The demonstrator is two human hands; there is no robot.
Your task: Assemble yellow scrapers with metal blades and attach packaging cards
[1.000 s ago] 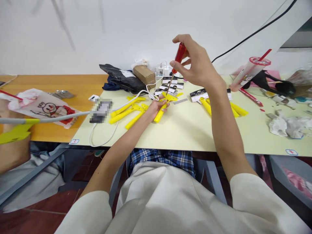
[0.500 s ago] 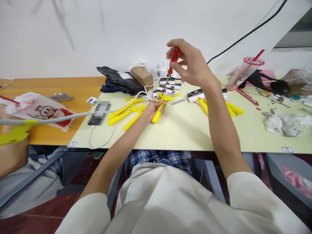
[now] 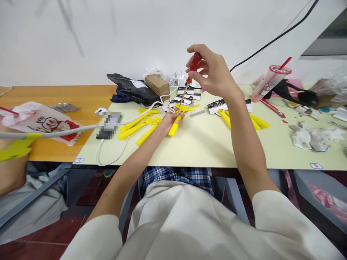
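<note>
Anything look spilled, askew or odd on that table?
Some litter: crumpled white paper lies at the right, and a red scrap near the red packet. The drink cup seems to lean, possibly lens distortion. No clear spill. The red screwdriver in the right hand and yellow tool in the left hand look fine.

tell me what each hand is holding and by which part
The right hand holds a screwdriver by its red handle. The left hand holds a yellow tool near where its handle meets its head.
</note>
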